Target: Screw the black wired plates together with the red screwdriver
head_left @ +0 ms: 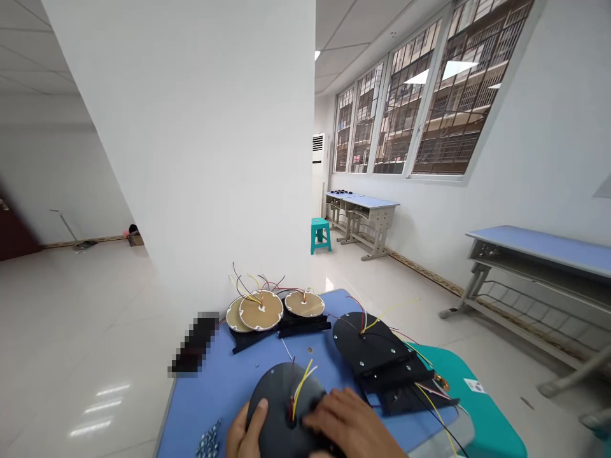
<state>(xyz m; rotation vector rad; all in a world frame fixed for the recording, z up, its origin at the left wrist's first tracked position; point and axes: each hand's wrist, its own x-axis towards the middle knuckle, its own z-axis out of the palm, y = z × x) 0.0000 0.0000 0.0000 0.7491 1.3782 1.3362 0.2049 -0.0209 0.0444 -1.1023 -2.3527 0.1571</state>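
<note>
A black round plate (274, 397) is tilted up at the front of the blue table (200, 407). Red, yellow and white wires (298, 391) come out of the hole at its middle. My left hand (245, 429) holds the plate by its left edge, thumb on the face. My right hand (356, 423) is closed over the plate's right side, its bent fingers slightly blurred and close to the wire hole. What lies under those fingers is hidden.
Tan discs with white rims (261, 312) and wires lie on black brackets at the back. Black wired plates (360, 343) are stacked at right. Small screws (209, 440) lie front left. A teal stool (458, 375) stands beside the table; a white pillar (214, 159) rises behind.
</note>
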